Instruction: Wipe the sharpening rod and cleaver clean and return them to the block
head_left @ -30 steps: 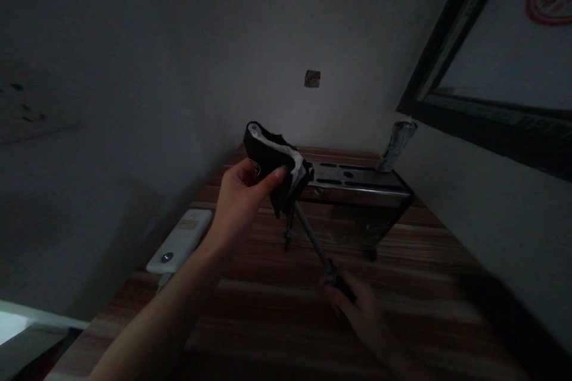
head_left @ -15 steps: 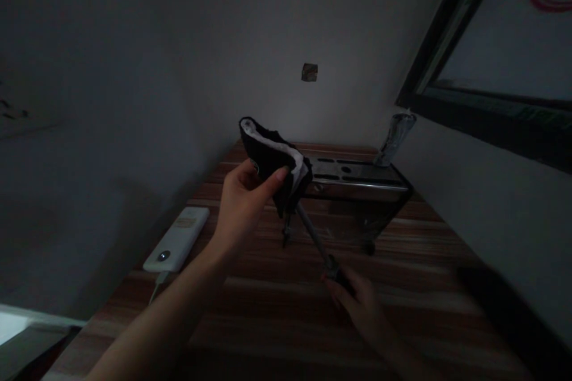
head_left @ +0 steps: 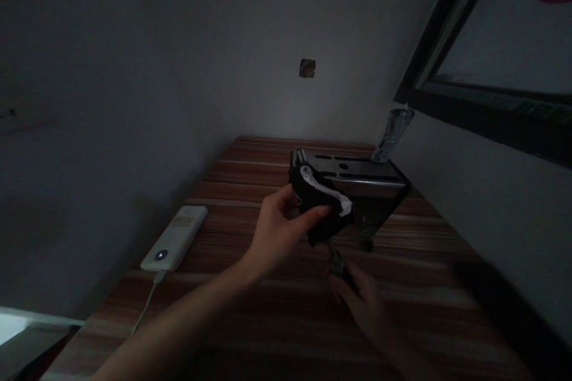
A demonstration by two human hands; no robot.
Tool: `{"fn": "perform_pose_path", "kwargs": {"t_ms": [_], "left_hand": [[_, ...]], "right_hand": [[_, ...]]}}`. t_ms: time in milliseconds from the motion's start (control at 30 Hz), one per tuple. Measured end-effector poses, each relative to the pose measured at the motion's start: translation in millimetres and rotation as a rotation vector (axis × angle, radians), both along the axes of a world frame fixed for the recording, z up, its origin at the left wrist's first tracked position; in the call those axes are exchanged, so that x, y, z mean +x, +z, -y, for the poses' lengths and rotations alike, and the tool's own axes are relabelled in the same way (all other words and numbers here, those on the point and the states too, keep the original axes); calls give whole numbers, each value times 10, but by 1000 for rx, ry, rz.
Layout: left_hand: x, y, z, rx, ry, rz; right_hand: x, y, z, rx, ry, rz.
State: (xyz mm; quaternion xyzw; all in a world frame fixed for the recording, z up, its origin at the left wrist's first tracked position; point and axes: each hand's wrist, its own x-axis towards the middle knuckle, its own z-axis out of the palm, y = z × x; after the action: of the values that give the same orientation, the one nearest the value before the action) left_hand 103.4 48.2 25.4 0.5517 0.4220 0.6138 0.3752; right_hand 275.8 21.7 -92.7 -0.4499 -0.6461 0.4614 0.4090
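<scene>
In my left hand is a folded black cloth-like piece with a white inner layer, the thumb pressed on its front. My right hand, lower and to the right, closes round the dark handle of a slim tool. Just a short stretch of its grey shaft shows between the handle and the black piece. The shaft's far end is hidden behind or inside that piece; I cannot tell which. Both hands are above the wood-patterned table.
Behind my hands stands a metal-topped stand with slots, a grey wrapped roll-like thing on its right end. To the left lies a white device with a cable. Walls close in the far and left sides; a dark frame is at right.
My left hand and the black piece have moved right and down, toward my right hand. Less of the tool's shaft shows now. My right hand has hardly moved.
</scene>
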Motion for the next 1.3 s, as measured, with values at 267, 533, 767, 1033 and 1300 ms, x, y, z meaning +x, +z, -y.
{"fn": "perform_pose_path", "kwargs": {"t_ms": [267,533,767,1033,1300], "left_hand": [[65,-116,-4,-35,-92,-10],[199,-263,20,-111,-143,-74],[336,-429,81,-133,-226,-126],[348,-460,65,-131,-242,-98],[281,-386,46,-106,-170,-232]], "right_hand": [[-15,35,-6,-8,-24,-13],[-4,34,-14,7,-84,-33],[24,11,-31,-13,-166,-11],[32,-24,-43,-57,-150,-59],[7,18,-37,-9,-119,-50]]}}
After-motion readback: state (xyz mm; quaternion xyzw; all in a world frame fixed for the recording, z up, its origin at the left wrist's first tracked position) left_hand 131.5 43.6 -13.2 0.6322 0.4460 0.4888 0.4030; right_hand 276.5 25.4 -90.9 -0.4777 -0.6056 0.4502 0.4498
